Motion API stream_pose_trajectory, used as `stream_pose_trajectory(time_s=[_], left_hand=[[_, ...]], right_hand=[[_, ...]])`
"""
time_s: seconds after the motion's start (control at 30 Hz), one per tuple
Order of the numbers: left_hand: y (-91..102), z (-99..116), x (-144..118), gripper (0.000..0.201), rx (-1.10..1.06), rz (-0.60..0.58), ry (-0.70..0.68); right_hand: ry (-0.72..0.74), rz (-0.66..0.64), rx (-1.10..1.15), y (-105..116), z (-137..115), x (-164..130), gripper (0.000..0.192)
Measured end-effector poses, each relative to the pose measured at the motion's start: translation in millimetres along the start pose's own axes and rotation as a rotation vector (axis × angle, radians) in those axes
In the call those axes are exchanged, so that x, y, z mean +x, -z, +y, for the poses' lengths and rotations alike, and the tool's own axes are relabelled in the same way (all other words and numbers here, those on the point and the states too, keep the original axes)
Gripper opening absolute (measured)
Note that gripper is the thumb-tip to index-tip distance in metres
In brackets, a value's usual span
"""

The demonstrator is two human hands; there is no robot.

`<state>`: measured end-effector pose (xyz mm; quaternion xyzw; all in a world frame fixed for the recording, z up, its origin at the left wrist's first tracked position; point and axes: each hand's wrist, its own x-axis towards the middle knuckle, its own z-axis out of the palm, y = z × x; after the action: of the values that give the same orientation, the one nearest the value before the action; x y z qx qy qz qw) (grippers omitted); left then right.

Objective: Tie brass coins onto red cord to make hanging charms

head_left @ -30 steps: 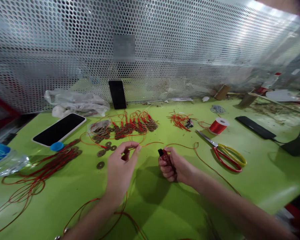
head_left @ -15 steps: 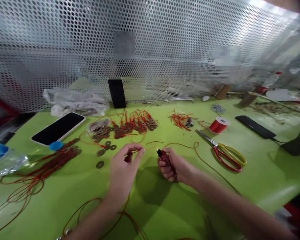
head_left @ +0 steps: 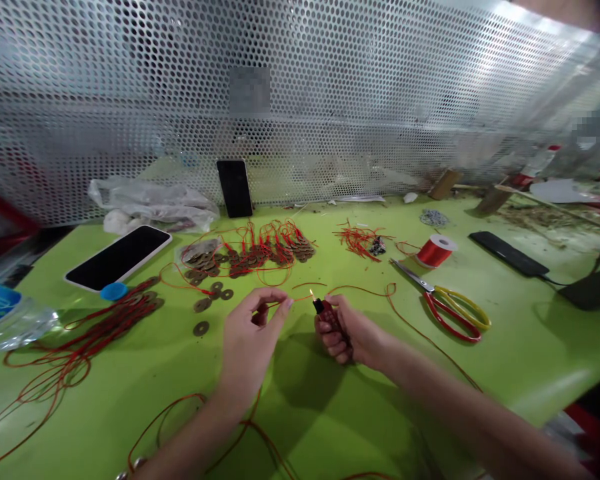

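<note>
My left hand (head_left: 257, 327) pinches a thin red cord (head_left: 301, 298) between thumb and fingertips, its free end pointing right. Closed round a dark red lighter (head_left: 330, 317), my right hand (head_left: 347, 330) keeps a small flame burning at the lighter's black top. The cord's tip meets or nearly touches that flame. More red cord (head_left: 250, 423) hangs below my left hand and loops over the green table. Left of my left hand lie a few loose round coins with holes (head_left: 201, 328). Behind both hands is a pile of coins tied with red cord (head_left: 270, 257).
Scissors (head_left: 445, 300) with red and yellow handles and a spool of red thread (head_left: 436, 251) lie to the right. Cord scraps (head_left: 359, 241) sit behind. Strung coins (head_left: 110, 320), a phone (head_left: 120, 258) and a bottle (head_left: 10, 317) occupy the left. A perforated metal panel (head_left: 300, 100) stands at the back.
The flame on the lighter looks taller, and the cord's tip now reaches to it. Both hands hold nearly the same place; the view has shifted slightly.
</note>
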<state>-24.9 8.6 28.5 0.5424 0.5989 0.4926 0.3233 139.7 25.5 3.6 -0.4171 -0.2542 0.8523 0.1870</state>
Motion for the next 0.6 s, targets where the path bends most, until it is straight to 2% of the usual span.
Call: stream_pose_trajectory(time_s=[0.27,0.6], left_hand=[[0.5,-3.2,0.2,0.005,-0.003,0.000,-0.006],[-0.5,-8.5,-0.4,0.005,0.001,-0.003,-0.009]], right_hand=[[-0.006,0.022,0.007,-2.2,-1.0,-2.4,0.037],[-0.004,-0.020,0.020,-4.0,-2.0,-4.1,0.040]])
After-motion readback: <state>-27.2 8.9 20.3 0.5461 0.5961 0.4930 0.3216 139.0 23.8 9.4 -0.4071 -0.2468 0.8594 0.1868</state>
